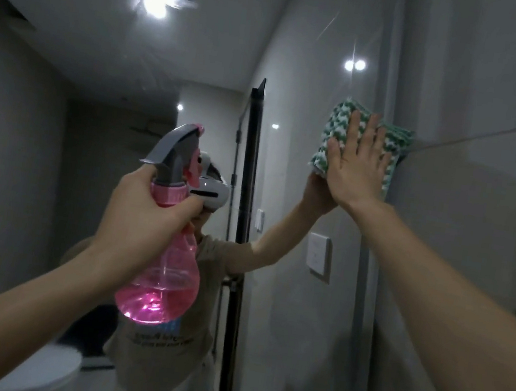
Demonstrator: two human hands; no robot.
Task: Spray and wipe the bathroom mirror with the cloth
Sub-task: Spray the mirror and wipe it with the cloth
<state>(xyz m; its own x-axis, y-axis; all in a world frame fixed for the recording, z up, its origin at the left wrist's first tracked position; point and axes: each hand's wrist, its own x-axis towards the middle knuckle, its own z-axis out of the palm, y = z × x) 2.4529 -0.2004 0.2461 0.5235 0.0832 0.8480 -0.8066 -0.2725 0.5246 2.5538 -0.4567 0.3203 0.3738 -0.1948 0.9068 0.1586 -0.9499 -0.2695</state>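
The fingers (361,133) of the right hand (353,171) are stretched flat and a little spread. They do not clench anything; they press the cloth (334,126) against the mirror (301,53) with the open palm. The cloth is green and white, folded into a thick pad, and it sits high on the mirror, close to the right edge of the glass where the grey wall (493,95) begins. One corner of the cloth already reaches this edge.

The fingers of the left hand (143,209) are wrapped around the neck of the spray bottle (161,281), just under its grey trigger head, and one finger lies near the trigger. The bottle is pink and transparent, and it has liquid only in its lower part. It is held upright in front of the mirror, left of the cloth and lower than it, and it does not touch the glass.

As for the progress, I judge that the wiping step is in hand now, at the upper right part of the mirror. I cannot see drops or wet streaks clearly on the glass, so I cannot tell how much is already sprayed or wiped. The large area of the mirror left of the cloth and below it probably remains to be done.
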